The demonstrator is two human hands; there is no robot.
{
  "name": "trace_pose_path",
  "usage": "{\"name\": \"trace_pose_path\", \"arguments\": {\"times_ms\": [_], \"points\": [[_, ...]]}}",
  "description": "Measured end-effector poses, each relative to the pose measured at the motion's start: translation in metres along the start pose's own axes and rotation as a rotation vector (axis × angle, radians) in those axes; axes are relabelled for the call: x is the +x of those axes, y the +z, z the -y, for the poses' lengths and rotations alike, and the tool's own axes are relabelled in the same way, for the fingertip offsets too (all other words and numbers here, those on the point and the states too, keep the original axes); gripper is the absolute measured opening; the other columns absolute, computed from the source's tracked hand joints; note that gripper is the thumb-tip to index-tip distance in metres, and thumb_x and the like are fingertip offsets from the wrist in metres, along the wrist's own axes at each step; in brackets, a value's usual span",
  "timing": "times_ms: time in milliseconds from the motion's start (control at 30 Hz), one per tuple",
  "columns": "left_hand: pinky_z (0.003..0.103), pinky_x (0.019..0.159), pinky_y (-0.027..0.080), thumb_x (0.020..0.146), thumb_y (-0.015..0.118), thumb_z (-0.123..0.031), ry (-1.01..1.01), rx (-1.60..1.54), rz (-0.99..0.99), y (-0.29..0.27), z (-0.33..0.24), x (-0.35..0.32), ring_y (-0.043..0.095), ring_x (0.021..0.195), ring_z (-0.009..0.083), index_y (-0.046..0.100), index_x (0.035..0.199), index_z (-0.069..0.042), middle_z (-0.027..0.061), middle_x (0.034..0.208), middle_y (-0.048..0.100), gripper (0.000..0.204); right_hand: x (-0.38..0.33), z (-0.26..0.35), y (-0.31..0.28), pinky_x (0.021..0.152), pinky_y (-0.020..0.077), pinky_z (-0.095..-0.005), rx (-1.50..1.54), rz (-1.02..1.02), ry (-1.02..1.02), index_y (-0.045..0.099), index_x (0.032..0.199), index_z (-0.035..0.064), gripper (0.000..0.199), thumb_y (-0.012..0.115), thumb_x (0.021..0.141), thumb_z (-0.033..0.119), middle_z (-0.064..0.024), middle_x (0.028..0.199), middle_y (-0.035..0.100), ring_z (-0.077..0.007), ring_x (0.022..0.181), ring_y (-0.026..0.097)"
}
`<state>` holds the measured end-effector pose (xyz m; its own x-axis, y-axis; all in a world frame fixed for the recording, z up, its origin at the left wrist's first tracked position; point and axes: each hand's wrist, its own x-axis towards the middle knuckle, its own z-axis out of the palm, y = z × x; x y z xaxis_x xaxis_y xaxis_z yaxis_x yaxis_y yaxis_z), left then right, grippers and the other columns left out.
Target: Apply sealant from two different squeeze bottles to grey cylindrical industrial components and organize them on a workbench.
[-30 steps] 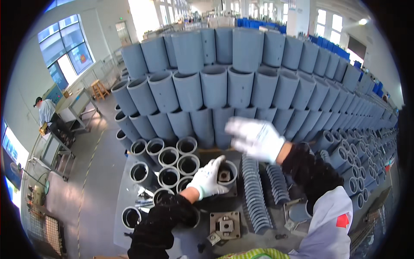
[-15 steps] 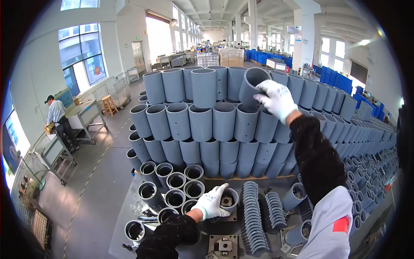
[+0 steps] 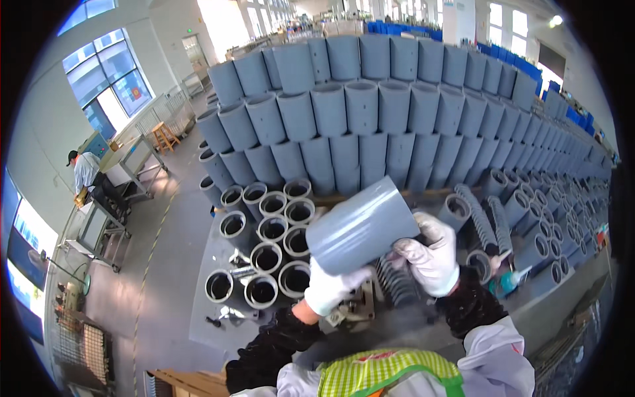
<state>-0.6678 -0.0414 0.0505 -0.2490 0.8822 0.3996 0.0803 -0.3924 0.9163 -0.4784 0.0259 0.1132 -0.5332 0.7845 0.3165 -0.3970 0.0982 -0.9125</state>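
Observation:
A grey plastic pipe sleeve [image 3: 362,228] is held tilted above the near part of the table, between my two gloved hands. My right hand [image 3: 431,255] is closed around its right end, thumb and fingers at the rim. Under its lower left side, my left hand [image 3: 331,288] grips the sleeve, with its fingers partly hidden and blurred. Just below my hands a metal fixture [image 3: 360,308] sits on the table, partly covered. To the left, several upright grey sleeves [image 3: 266,257] stand in a cluster, dark inside.
Beyond the table rises a wide stacked wall of grey sleeves [image 3: 362,109]. Rows of curved grey pieces [image 3: 395,281] lie to the right, near a teal tool [image 3: 506,283]. More sleeves [image 3: 532,248] fill the far right. At left, a person [image 3: 92,178] works by metal carts.
My right hand has brought a sleeve from the top of the stack down over the table. My left hand has shifted from a sleeve on the table to this one. The view has tilted downward.

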Motion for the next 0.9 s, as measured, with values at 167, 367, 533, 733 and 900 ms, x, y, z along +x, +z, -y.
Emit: {"name": "trace_pose_path", "arguments": {"times_ms": [167, 367, 533, 733, 900], "points": [[0.041, 0.105, 0.04, 0.054, 0.093, -0.022, 0.083, 0.027, -0.102, -0.003, -0.044, -0.039, 0.051, 0.121, 0.0267, 0.007, 0.149, -0.001, 0.018, 0.134, 0.044, 0.13, -0.064, -0.06, -0.013, 0.056, 0.0574, -0.0293, 0.433, 0.09, 0.63, 0.059, 0.11, -0.0036, 0.039, 0.053, 0.098, 0.032, -0.0126, 0.092, 0.068, -0.0231, 0.066, 0.069], [0.037, 0.108, 0.037, 0.054, 0.09, -0.021, -0.05, 0.09, 0.204, -0.015, -0.019, -0.055, 0.046, 0.127, 0.0257, 0.01, 0.149, 0.003, 0.0178, 0.135, 0.043, 0.127, -0.071, -0.056, -0.028, 0.068, 0.0536, -0.0346, -1.039, 0.342, -0.018, 0.058, 0.123, 0.0032, 0.043, 0.058, 0.092, 0.033, -0.0173, 0.09, 0.066, -0.0308, 0.079, 0.066], [0.036, 0.109, 0.036, 0.056, 0.088, -0.016, -0.114, -0.009, 0.283, -0.016, 0.001, -0.058, 0.044, 0.13, 0.0248, 0.01, 0.149, 0.003, 0.0174, 0.139, 0.042, 0.124, -0.068, -0.045, -0.013, 0.082, 0.0529, -0.0409, -1.006, 0.381, -0.506, 0.053, 0.13, 0.0079, 0.055, 0.069, 0.084, 0.034, -0.0178, 0.13, 0.053, -0.0317, 0.099, 0.062], [0.035, 0.109, 0.035, 0.056, 0.087, -0.013, -0.223, -0.026, 0.338, -0.019, 0.019, -0.048, 0.042, 0.132, 0.0244, 0.012, 0.149, 0.003, 0.0176, 0.143, 0.039, 0.121, -0.062, -0.071, -0.008, 0.069, 0.0534, -0.0326, -1.163, 0.475, -0.458, 0.065, 0.104, 0.0128, 0.024, 0.067, 0.08, 0.019, -0.0027, 0.11, 0.064, -0.0204, 0.082, 0.064], [0.035, 0.112, 0.031, 0.059, 0.082, -0.015, -0.305, 0.022, 0.269, -0.02, 0.042, -0.058, 0.038, 0.135, 0.025, 0.015, 0.149, 0.003, 0.0183, 0.145, 0.036, 0.114, -0.055, -0.097, -0.015, 0.078, 0.0509, -0.034, -1.197, 0.566, -0.322, 0.066, 0.105, 0.0138, 0.022, 0.061, 0.086, 0.024, -0.0017, 0.111, 0.063, -0.0201, 0.091, 0.062]]}}
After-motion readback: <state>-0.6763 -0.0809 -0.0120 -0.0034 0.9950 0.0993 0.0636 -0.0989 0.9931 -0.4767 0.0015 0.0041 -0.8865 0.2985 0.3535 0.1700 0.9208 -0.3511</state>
